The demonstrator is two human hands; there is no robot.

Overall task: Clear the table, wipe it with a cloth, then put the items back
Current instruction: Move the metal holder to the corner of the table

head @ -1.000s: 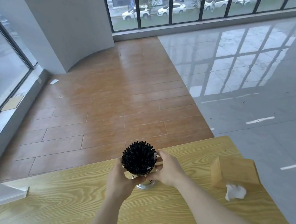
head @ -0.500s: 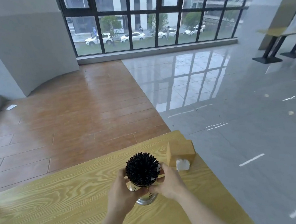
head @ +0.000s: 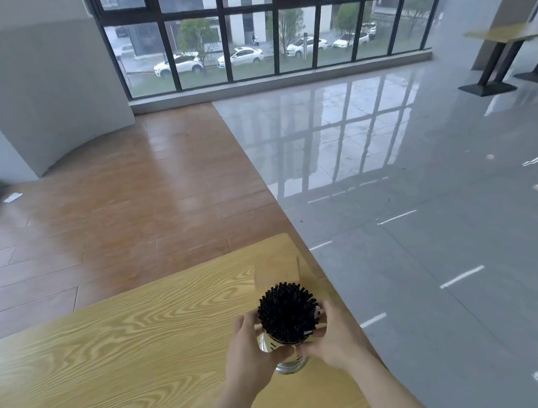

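We have both hands wrapped around a shiny metal canister packed with black straws (head: 287,315), at about 5 o'clock in the head view, near the desk's right edge. Our left hand (head: 248,355) cups the canister's left wall with fingers curled round it, and our right hand (head: 333,336) presses against its right wall; the two hands pinch the canister between them. Its rounded metal base (head: 291,366) shows below our palms, but we cannot tell whether it rests on the light wood-grain desk (head: 110,353) or is lifted just clear. Just beyond the straws, at 12 o'clock from them, stands a pale wooden box (head: 276,271), blurred, at the desk's far corner.

We judge the task to be at its clearing stage: the canister is in hand and the box is on the desk, no cloth is in sight, and wiping and putting things back are left to do. It could equally be the return stage; the view does not settle it.

Against half a second ago, the view has swung rightwards, so the canister and our hands now sit further towards the right edge of the desk, and the box has passed from 2 o'clock of the straws to almost behind them, its white tissue no longer visible. Our grip looks unchanged
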